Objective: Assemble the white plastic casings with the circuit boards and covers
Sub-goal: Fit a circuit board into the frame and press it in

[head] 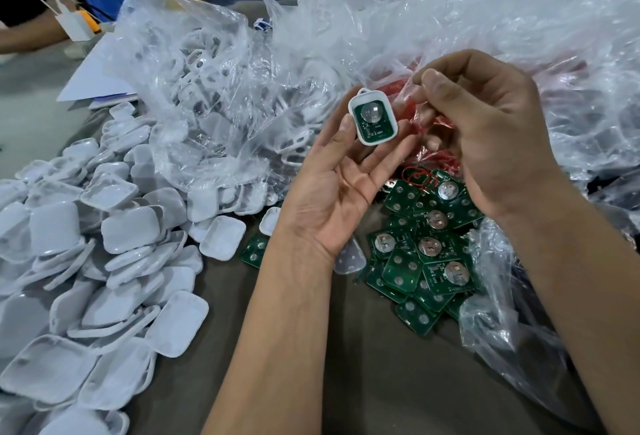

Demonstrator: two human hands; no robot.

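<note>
Between left hand (332,192) thumb and fingers, white casing (352,111) (green board (375,129) inside); right hand (491,136) curled, contents unclear

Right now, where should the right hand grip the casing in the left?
Probably pinch the casing by its white rim at the far, loop end, from above: the left hand covers its left edge and underside, and the board faces up.

- One white casing (373,119), board fitted, in my left grip (332,188).
- Dozens of loose white covers (131,230), too many to count.
- Over a dozen green circuit boards (429,247).
</note>
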